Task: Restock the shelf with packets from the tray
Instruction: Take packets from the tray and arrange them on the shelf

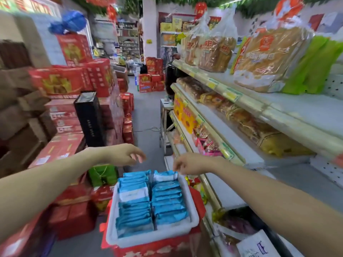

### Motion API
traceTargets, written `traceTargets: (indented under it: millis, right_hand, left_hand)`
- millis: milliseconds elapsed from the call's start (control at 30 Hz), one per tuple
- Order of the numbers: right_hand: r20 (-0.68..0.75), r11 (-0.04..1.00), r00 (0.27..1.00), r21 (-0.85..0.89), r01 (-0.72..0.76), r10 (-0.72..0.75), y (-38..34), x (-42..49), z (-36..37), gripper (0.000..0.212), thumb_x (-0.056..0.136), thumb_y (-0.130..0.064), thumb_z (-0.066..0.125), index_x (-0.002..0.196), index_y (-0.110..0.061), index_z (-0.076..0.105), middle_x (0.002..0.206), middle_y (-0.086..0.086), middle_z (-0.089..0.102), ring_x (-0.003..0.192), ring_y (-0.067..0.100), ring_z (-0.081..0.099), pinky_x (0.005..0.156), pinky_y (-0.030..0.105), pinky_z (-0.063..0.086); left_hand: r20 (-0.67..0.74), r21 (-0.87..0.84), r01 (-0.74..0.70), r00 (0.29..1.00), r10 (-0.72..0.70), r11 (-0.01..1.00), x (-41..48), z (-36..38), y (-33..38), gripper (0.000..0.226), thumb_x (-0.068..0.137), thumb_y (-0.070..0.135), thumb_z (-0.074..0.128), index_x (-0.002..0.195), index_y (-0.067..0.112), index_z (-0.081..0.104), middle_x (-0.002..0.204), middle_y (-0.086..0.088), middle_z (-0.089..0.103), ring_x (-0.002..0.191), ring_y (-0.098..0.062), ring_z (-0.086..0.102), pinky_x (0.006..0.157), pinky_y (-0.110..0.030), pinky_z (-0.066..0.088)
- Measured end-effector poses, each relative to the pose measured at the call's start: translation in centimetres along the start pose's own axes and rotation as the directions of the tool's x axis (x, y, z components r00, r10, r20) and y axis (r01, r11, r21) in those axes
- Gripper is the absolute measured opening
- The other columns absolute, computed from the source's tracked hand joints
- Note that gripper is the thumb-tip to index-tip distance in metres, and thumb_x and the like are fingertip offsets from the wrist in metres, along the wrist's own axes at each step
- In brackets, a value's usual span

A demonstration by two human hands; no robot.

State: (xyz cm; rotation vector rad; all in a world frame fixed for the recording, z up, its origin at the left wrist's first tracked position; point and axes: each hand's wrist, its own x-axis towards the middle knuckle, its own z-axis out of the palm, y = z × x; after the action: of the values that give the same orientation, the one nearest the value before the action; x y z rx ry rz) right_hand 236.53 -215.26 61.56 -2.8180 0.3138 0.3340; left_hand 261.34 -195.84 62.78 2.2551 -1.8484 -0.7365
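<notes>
A white plastic tray is sitting on a red cardboard box in a shop aisle. Shiny blue packets are standing in it in two rows, and they are filling it up. The tall white shelf with gold edges is standing just beside the tray, on the right.

The left hand is hanging in the air over the far end of the tray. Its fingers are bending a little and pointing down. It is holding nothing and touching nothing.

The right hand is reaching to the far right corner of the tray. Its fingers are curling in, and the tips are meeting the top edge of the last blue and white packet in the right row. The picture is blurry there, so I cannot tell if the fingers are pinching that packet or only touching it.

Bags of brown bread are sitting on the top shelf. Red gift boxes are piling up on the left side of the aisle.
</notes>
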Motion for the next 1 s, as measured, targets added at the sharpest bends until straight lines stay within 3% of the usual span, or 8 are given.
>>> traceTargets:
  millis: [67,133,233,333,500,600,867,1000]
  right_hand:
    - [0.090,1.000,0.996,0.021,0.009,-0.011,0.6,0.9,3.1,0.031,0.097,-0.011,0.056,0.124,-0.018,0.070,0.125,-0.001,0.067,0.109,0.017,0.062,0.095,0.036,0.052]
    - [0.119,1.000,0.993,0.027,0.013,-0.016,0.8,1.5,5.4,0.032,0.098,-0.010,0.055,0.126,-0.016,0.069,0.128,0.001,0.065,0.113,0.019,0.061,0.098,0.037,0.050]
    - [0.093,1.000,0.996,0.029,0.001,-0.004,1.0,2.5,7.6,0.035,0.100,-0.008,0.053,0.132,-0.013,0.066,0.138,0.003,0.060,0.122,0.019,0.057,0.102,0.028,0.043]
    - [0.075,0.999,0.997,0.036,-0.023,0.020,1.5,3.5,8.7,0.037,0.100,-0.009,0.051,0.133,-0.016,0.066,0.144,0.003,0.055,0.129,0.020,0.053,0.106,0.032,0.041]
    - [0.087,0.999,0.995,-0.004,-0.049,0.049,2.3,5.1,9.6,0.037,0.099,-0.009,0.049,0.130,-0.023,0.065,0.146,0.003,0.050,0.130,0.022,0.051,0.105,0.035,0.043]
    - [0.136,0.998,0.989,-0.009,-0.062,0.062,2.5,6.1,10.2,0.040,0.099,-0.005,0.046,0.127,-0.024,0.067,0.149,0.003,0.050,0.127,0.024,0.054,0.107,0.045,0.047]
    - [0.156,0.997,0.985,-0.033,-0.065,0.069,2.2,7.7,11.7,0.049,0.100,0.003,0.039,0.137,-0.015,0.065,0.146,0.003,0.056,0.128,0.022,0.054,0.104,0.032,0.045]
    - [0.146,0.997,0.987,-0.035,-0.066,0.070,2.5,8.7,11.3,0.051,0.099,0.004,0.038,0.134,-0.018,0.067,0.151,0.001,0.050,0.131,0.025,0.053,0.108,0.041,0.046]
  left_hand:
    - [0.061,0.040,0.034,0.997,-0.037,0.999,-0.4,3.7,-1.9,0.039,0.094,0.011,0.063,0.124,0.035,0.067,0.117,0.016,0.067,0.102,0.004,0.063,0.083,-0.004,0.044]
    - [0.083,0.064,0.057,0.995,-0.063,0.996,-0.7,6.7,-3.5,0.038,0.095,0.015,0.065,0.124,0.040,0.065,0.122,0.019,0.063,0.108,0.003,0.061,0.085,-0.003,0.041]
    - [0.093,0.075,0.078,0.992,-0.085,0.994,-0.9,9.5,-5.1,0.037,0.095,0.017,0.065,0.117,0.047,0.062,0.126,0.014,0.060,0.110,0.002,0.060,0.091,-0.013,0.043]
    - [0.070,0.088,0.085,0.993,-0.092,0.992,-1.1,11.1,-5.9,0.038,0.097,0.021,0.066,0.112,0.054,0.056,0.127,0.012,0.055,0.114,-0.004,0.057,0.101,-0.026,0.045]
    - [0.027,0.104,0.107,0.993,-0.111,0.989,-1.9,11.4,-6.5,0.033,0.097,0.023,0.065,0.126,0.040,0.065,0.135,0.015,0.051,0.123,-0.007,0.052,0.107,-0.028,0.042]
    - [0.006,0.091,0.130,0.991,-0.131,0.987,-2.3,11.3,-7.1,0.033,0.097,0.024,0.065,0.126,0.039,0.066,0.136,0.016,0.050,0.123,-0.008,0.052,0.107,-0.030,0.044]
    - [-0.002,0.097,0.158,0.987,-0.158,0.983,-2.9,11.2,-8.0,0.033,0.097,0.026,0.065,0.126,0.041,0.066,0.135,0.015,0.050,0.128,-0.008,0.050,0.114,-0.035,0.041]
    - [0.011,0.088,0.165,0.986,-0.167,0.982,-2.9,11.2,-8.1,0.032,0.099,0.026,0.063,0.128,0.038,0.065,0.138,0.014,0.049,0.129,-0.009,0.050,0.114,-0.034,0.040]
